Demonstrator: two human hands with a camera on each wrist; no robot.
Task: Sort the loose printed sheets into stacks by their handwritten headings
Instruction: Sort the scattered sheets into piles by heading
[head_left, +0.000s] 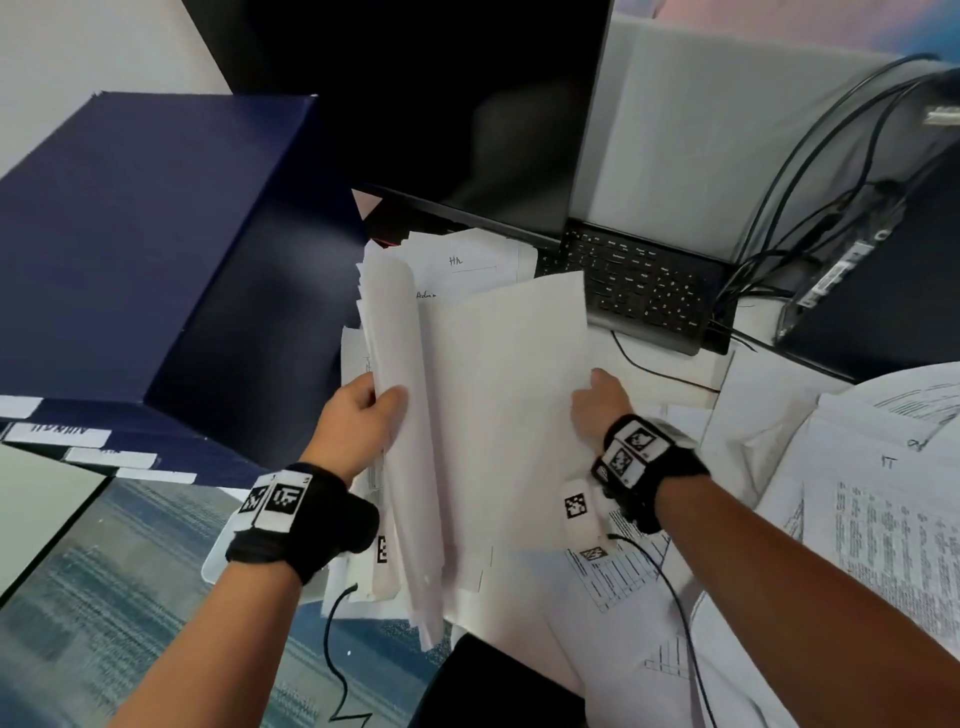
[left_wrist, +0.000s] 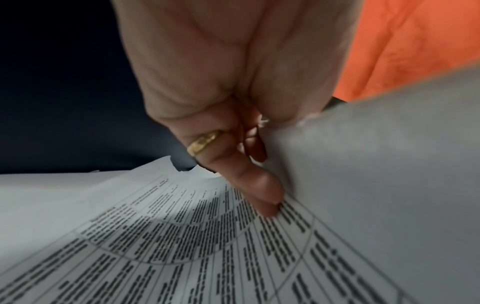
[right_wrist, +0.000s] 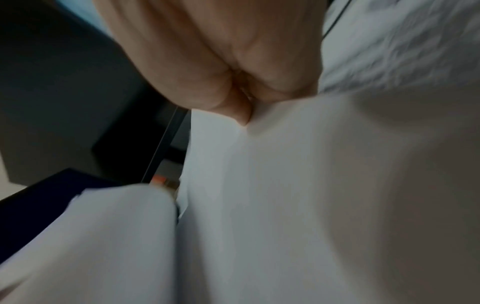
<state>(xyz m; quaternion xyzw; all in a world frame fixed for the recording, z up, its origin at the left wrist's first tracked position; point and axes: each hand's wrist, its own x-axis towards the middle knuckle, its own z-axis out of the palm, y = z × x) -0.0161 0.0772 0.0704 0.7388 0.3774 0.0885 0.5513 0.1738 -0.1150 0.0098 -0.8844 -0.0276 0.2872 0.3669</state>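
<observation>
Sheaf of sheets (head_left: 400, 415) gripped in left hand (head_left: 358, 415), right hand (head_left: 597, 402) pinching blank sheet (head_left: 509, 405) alongside

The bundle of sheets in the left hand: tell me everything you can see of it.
The bundle of sheets is a thick sheaf of white paper, held on edge and bowed, running from near the monitor's foot down toward the person. The left hand grips its near-left edge, thumb on top; the left wrist view shows fingers curled behind it, against a printed table. Its edges are fanned and uneven. The right hand pinches one blank-looking sheet peeled open to the right. No heading shows.
</observation>
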